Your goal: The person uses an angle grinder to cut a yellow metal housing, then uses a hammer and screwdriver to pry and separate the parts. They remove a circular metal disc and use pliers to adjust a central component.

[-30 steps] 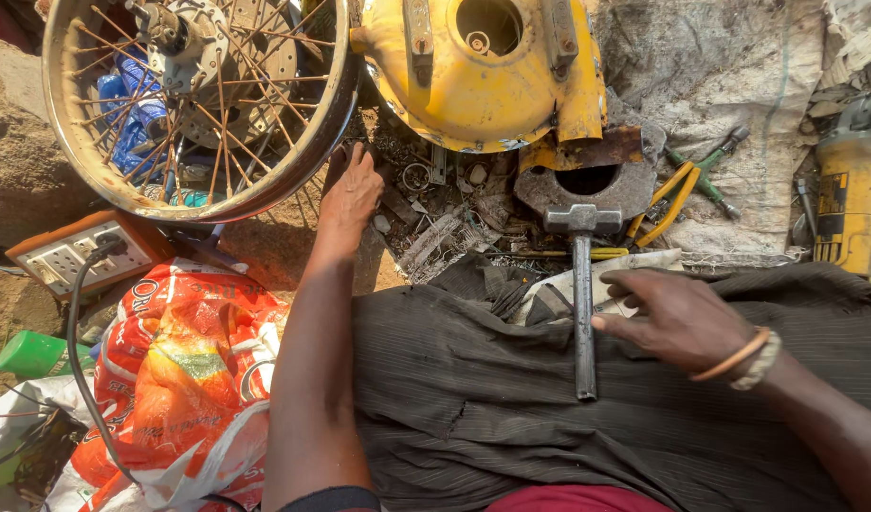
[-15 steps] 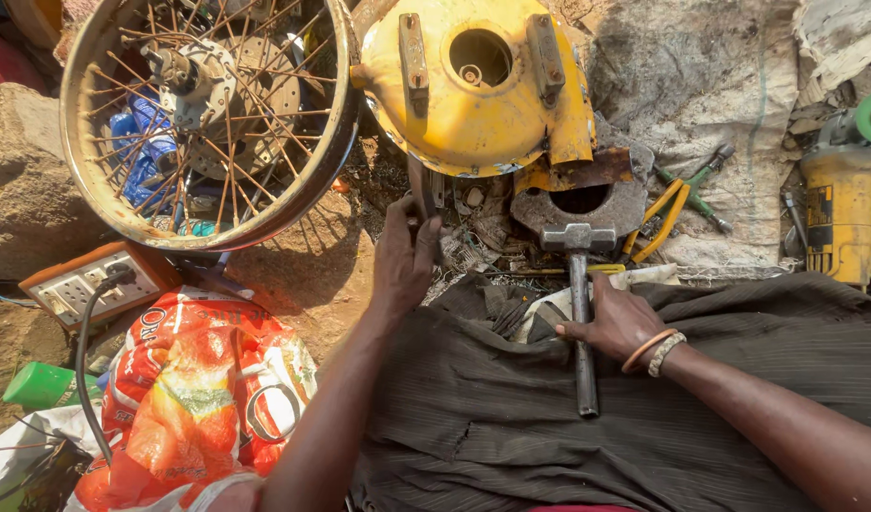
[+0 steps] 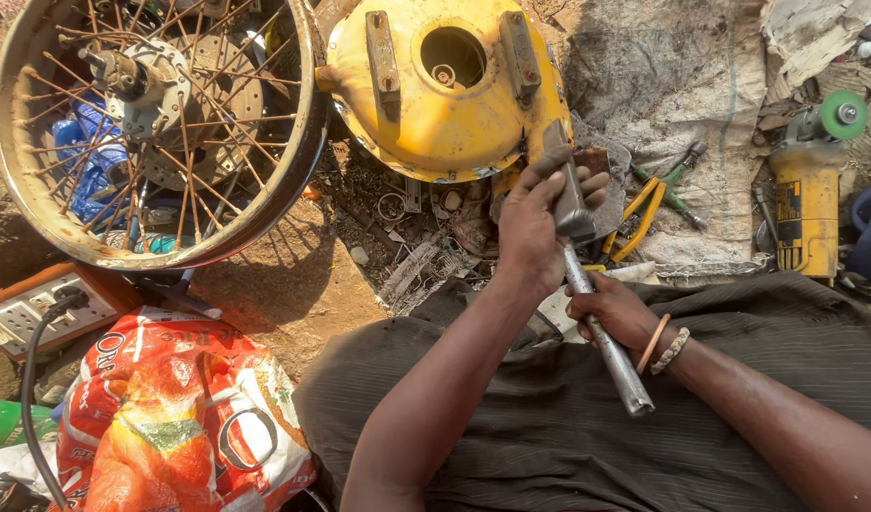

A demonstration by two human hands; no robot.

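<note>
Centre frame: my left hand (image 3: 535, 223) and right hand (image 3: 614, 308) both clamp the hammer (image 3: 587, 275), poised below the yellow housing (image 3: 435, 95); no blow landed yet.

Both hands grip a metal hammer (image 3: 587, 256) at centre frame: left hand (image 3: 535, 223) by its head, right hand (image 3: 615, 313) on the handle, beneath the yellow housing (image 3: 435, 104).

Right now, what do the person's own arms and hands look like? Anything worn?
Both forearms are bare: no sleeves, no gloves. The left hand and its wrist carry nothing. The right hand has two bands at the wrist: a thin orange bangle and, beside it, a pale braided bracelet. No watch or rings visible.
</note>
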